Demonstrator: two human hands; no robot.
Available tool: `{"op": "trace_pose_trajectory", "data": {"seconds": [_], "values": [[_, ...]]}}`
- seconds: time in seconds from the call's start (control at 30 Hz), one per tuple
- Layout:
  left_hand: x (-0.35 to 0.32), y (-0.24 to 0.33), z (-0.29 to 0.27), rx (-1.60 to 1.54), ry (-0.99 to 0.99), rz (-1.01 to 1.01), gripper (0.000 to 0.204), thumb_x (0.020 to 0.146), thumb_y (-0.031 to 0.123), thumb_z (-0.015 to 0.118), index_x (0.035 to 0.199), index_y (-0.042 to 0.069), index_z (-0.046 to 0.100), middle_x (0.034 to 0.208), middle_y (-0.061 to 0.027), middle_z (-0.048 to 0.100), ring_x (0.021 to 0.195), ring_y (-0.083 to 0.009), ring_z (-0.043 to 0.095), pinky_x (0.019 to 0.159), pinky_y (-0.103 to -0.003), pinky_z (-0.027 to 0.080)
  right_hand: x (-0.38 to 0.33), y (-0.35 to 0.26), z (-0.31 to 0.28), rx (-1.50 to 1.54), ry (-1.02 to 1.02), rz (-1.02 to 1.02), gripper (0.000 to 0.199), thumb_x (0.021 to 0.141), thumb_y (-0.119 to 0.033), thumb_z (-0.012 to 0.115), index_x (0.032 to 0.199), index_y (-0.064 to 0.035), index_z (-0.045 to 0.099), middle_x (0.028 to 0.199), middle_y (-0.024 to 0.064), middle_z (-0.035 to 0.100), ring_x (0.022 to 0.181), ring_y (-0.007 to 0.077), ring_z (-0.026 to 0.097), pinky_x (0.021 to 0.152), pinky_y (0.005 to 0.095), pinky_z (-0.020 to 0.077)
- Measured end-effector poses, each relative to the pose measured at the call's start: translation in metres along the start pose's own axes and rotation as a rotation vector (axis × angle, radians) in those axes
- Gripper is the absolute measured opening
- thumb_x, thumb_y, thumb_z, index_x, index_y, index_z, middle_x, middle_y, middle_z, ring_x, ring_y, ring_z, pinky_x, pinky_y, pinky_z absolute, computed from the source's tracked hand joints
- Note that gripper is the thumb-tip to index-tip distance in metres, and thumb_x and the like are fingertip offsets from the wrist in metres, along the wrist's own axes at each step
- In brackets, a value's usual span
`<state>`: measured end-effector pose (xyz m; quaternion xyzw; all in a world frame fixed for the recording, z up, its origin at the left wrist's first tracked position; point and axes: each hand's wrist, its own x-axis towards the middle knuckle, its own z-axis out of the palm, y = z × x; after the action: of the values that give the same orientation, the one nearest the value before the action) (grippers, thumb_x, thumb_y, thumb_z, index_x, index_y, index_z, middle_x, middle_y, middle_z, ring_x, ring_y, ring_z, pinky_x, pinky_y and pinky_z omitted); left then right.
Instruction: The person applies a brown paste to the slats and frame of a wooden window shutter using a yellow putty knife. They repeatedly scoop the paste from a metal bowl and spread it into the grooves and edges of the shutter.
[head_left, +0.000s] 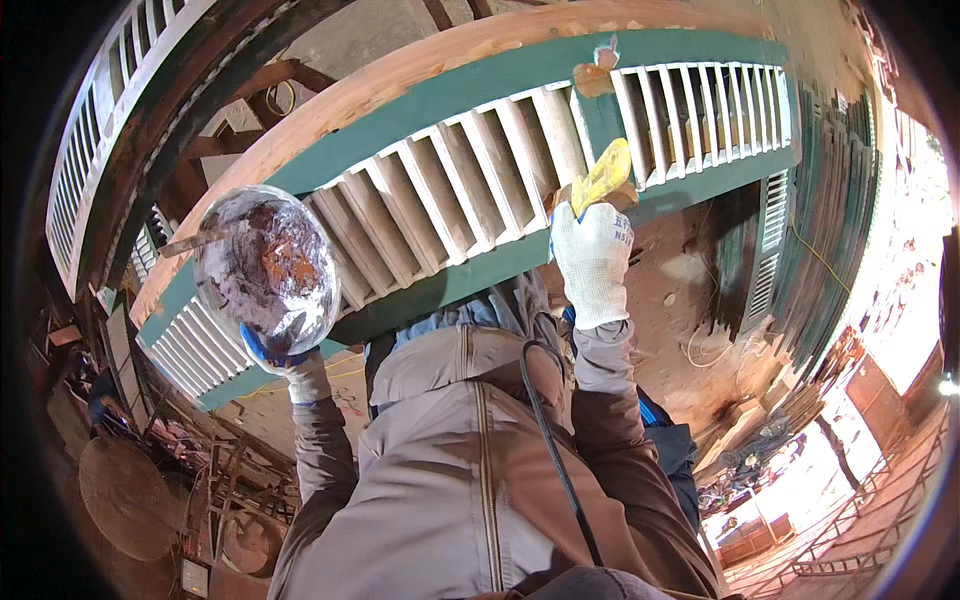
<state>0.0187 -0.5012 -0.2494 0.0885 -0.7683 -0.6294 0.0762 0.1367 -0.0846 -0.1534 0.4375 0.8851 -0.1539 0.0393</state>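
A louvered wooden shutter with a green frame (pixel 420 125) and pale slats stretches across in front of me. My left hand (pixel 280 362), in a white glove with blue on its fingers, is closed on the lower rim of a metal bowl (pixel 325 290). Reddish-brown paste (pixel 290 265) is smeared inside the bowl, and a flat stick (pixel 195 242) lies across its left rim. At the shutter's crossbar my gloved right hand (pixel 592 250) grips a putty knife by its yellow handle (pixel 604 172). The blade is mostly hidden by the hand.
Brown filler patches (pixel 592 80) mark the green frame above the putty knife. A second slatted panel (pixel 110 110) stands at the far left. Stacked green boards (pixel 830 200) lean at the right. On the earthen floor, a thin cable (pixel 705 362) lies loosely curled.
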Motion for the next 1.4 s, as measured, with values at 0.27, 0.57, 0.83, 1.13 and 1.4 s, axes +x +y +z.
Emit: {"op": "trace_pose_trajectory", "data": {"seconds": [0.27, 0.57, 0.83, 1.13, 1.4], "values": [[-0.004, -0.004, -0.007, 0.043, -0.072, 0.012, 0.084, 0.088, 0.058, 0.063, 0.152, 0.011, 0.035, 0.156, -0.0145, 0.033, 0.137, -0.0382, 0.043, 0.103, -0.058, 0.05, -0.006, -0.008, 0.009, 0.087, 0.147, -0.141, 0.023, 0.09, -0.021, 0.066, 0.081, -0.0004, 0.067, 0.066, 0.0162, 0.062, 0.062, 0.0333, 0.064, 0.058, 0.0444, 0.0496], [0.003, -0.033, -0.019, -0.081, -0.15, 0.05, 0.084, 0.089, 0.058, 0.062, 0.152, 0.01, 0.034, 0.155, -0.016, 0.036, 0.136, -0.0387, 0.045, 0.102, -0.056, 0.051, -0.028, 0.033, -0.009, 0.542, 0.13, 0.115, 0.023, 0.096, -0.021, 0.064, 0.099, 0.0008, 0.069, 0.085, 0.0168, 0.068, 0.078, 0.0337, 0.064, 0.072, 0.0451, 0.0475], [0.004, -0.016, -0.001, -0.076, -0.07, 0.064, 0.093, 0.087, 0.067, 0.062, 0.151, 0.006, 0.034, 0.156, -0.019, 0.031, 0.136, -0.0414, 0.043, 0.1, -0.058, 0.052, -0.023, 0.035, 0.012, 0.241, 0.1, -0.028, 0.024, 0.095, -0.023, 0.066, 0.102, -0.0005, 0.068, 0.073, 0.0103, 0.062, 0.062, 0.024, 0.06, 0.059, 0.0389, 0.0486], [0.0, -0.005, 0.001, -0.165, -0.096, -0.065, 0.095, 0.082, 0.061, 0.07, 0.154, 0.011, 0.032, 0.158, -0.0141, 0.03, 0.135, -0.0415, 0.045, 0.094, -0.058, 0.056, -0.01, 0.018, 0.017, 0.277, 0.135, -0.16, 0.019, 0.095, -0.018, 0.066, 0.1, 0.0002, 0.065, 0.076, 0.0057, 0.064, 0.063, 0.0223, 0.06, 0.059, 0.0361, 0.0475], [0.004, -0.011, -0.002, -0.175, -0.169, 0.026, 0.084, 0.087, 0.054, 0.067, 0.152, 0.011, 0.035, 0.156, -0.015, 0.033, 0.135, -0.0404, 0.045, 0.094, -0.058, 0.057, -0.072, -0.01, 0.031, 0.543, 0.139, -0.203, 0.019, 0.09, -0.004, 0.068, 0.107, 0.0032, 0.069, 0.092, 0.0129, 0.072, 0.077, 0.0273, 0.069, 0.068, 0.0344, 0.054]]}}
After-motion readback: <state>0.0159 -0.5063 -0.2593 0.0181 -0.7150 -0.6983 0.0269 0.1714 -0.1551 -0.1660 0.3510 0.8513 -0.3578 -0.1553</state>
